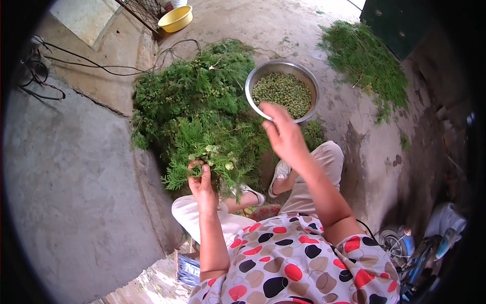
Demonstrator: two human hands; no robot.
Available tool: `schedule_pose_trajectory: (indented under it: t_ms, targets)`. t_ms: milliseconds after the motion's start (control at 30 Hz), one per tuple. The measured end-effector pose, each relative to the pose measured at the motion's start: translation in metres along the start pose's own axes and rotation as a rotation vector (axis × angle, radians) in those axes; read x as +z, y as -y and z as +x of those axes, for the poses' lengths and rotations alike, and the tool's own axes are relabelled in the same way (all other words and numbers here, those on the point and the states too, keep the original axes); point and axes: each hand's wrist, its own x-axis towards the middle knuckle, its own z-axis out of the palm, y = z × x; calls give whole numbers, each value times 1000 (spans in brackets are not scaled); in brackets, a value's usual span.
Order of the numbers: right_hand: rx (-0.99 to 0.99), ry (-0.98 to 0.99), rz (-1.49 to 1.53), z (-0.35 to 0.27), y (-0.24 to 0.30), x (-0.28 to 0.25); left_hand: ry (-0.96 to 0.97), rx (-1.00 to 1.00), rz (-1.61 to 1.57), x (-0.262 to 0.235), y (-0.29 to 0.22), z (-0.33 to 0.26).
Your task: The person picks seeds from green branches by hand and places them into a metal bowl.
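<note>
My left hand is closed around a leafy evergreen sprig with flat, fern-like foliage. Pale green seed cones cluster on the sprig just above my fingers. At the near rim of a round metal bowl is my right hand, slightly blurred, its thumb apart from the fingers and nothing visible between them. Many small green cones lie in the bowl. Beyond my left hand spreads a large heap of cut evergreen branches, reaching the bowl's left side.
Another pile of green branches lies at the far right, by a dark green panel. A yellow basin stands at the back. Black cables cross the far left; a raised concrete slab runs along the left.
</note>
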Motion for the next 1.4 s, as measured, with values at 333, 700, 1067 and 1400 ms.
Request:
schedule_pose_trajectory:
  t_ms: [333, 700, 1067, 1400]
  targets:
    - [-11, 115, 441, -47, 49, 26, 28, -124, -2, 16, -7, -10]
    - [-143, 159, 142, -30, 55, 35, 129, 4, 335, 9, 10, -24]
    - [-123, 207, -5, -42, 49, 41, 126, 143, 405, 11, 15, -26]
    - [-147, 234, -33, -40, 50, 41, 85, 173, 428, 14, 16, -23]
